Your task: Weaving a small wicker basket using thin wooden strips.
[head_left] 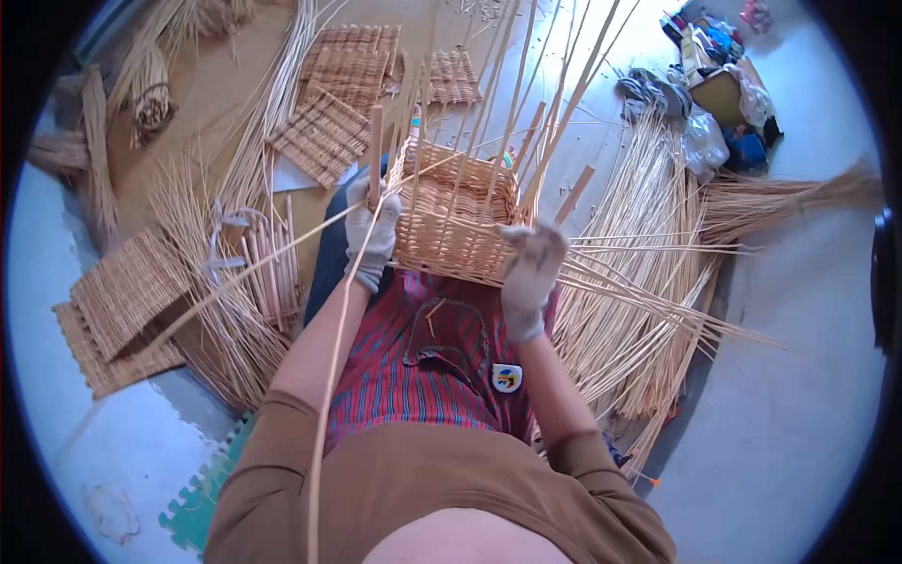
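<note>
A half-woven wicker basket (451,246) rests on my lap, with long upright strands (489,85) rising from its sides and wooden stakes (376,141) at its corners. My left hand (370,233), in a pale glove, is closed at the basket's left corner beside a stake. Its fingers are around a long cane strand (336,352) that trails down past my left arm. A second strand (246,274) crosses there toward the lower left. My gloved right hand (533,273) is closed at the basket's near right corner, fingers pressed to its edge. Loose strand ends (648,305) stick out to its right.
Woven panels (324,136) lie ahead, and more panels (132,291) at the left. A big heap of loose cane (629,197) spreads on the right. Bundled cane (150,94) and short sticks (270,263) lie left. Bags and a box (723,94) stand far right.
</note>
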The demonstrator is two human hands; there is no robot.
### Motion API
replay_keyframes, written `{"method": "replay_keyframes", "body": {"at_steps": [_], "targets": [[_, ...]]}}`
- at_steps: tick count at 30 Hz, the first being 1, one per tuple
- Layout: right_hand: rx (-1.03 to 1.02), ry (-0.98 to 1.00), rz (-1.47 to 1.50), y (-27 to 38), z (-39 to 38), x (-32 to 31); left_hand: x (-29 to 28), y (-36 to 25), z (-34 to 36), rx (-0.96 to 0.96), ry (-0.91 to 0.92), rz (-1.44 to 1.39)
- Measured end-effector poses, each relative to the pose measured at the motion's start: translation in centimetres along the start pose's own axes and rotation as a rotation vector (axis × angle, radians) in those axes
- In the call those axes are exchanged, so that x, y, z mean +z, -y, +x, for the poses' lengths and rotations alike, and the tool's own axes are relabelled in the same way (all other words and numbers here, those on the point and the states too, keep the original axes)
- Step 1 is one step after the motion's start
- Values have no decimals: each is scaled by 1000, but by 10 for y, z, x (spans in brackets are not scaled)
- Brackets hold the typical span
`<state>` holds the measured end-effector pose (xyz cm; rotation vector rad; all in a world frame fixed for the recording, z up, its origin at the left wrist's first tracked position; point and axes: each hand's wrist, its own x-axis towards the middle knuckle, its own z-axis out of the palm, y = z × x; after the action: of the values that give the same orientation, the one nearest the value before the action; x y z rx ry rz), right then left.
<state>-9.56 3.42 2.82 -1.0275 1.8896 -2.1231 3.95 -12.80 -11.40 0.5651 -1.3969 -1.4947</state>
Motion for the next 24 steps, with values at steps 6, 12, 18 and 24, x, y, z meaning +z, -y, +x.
{"method": "replay_keyframes", "body": {"at_steps": [6, 12, 18, 24], "targets": [[393, -280, 82, -1, -81, -48, 1, -55, -21, 71, -91, 217], [395, -500, 82, -4, -93, -60, 53, -95, -29, -85, 420, 428], [-239, 15, -881, 51, 45, 14, 69, -80, -7, -128, 532, 840], [-64, -213, -349, -4, 9, -27, 67, -77, -7, -128, 487, 694]]}}
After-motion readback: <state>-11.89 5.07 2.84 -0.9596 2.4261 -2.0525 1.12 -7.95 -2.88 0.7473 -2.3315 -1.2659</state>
